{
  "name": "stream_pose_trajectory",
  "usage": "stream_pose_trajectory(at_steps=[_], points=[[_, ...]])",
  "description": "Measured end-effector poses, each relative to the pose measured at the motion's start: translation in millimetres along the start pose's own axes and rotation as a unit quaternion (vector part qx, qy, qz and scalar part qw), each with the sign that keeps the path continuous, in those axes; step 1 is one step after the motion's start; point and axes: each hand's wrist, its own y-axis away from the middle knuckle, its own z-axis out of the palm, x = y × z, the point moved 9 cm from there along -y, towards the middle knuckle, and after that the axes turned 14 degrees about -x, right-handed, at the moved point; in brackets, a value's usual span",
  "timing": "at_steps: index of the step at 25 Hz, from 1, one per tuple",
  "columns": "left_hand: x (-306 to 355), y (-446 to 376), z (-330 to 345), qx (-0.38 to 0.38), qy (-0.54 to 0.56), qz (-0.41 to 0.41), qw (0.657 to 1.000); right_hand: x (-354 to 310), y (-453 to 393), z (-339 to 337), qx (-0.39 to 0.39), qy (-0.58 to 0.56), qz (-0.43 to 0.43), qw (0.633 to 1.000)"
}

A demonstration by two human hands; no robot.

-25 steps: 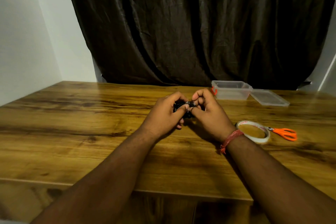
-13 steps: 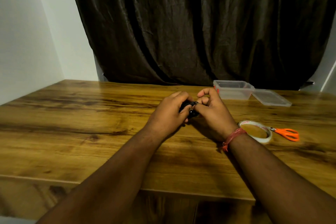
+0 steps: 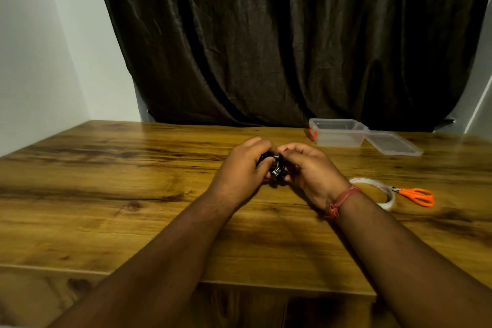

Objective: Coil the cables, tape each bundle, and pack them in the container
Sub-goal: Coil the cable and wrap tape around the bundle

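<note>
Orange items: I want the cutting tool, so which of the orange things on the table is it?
The orange-handled scissors, lying flat right of the tape roll. The other orange thing is just the small clip on the clear container.

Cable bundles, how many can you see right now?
1. A black cable bundle is held between the left hand and right hand. The container looks empty; fingers may hide more.

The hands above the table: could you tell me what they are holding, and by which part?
Both the left hand and right hand grip a small black coiled cable between them, one on each side; the exact finger placement is hidden.
</note>
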Motion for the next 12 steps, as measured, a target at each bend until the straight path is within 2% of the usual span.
stream_pose_trajectory(at_steps=[4,7,9,12], points=[[4.1,-0.4,8.1,-0.031,0.010,0.004,0.999,2.1,-0.2,-11.4,0.012,-0.041,0.016,0.999],[3.8,-0.2,15.8,-0.068,0.068,0.004,0.995,0.6,3.0,-13.9,0.028,-0.023,0.022,0.999],[0.3,-0.2,22.3,-0.094,0.109,-0.013,0.989,-4.2,6.1,-14.3,0.044,-0.006,0.004,0.999],[-7.9,-0.4,26.5,-0.092,0.166,-0.045,0.981,-16.0,6.6,-13.7,0.050,0.028,-0.057,0.997]])
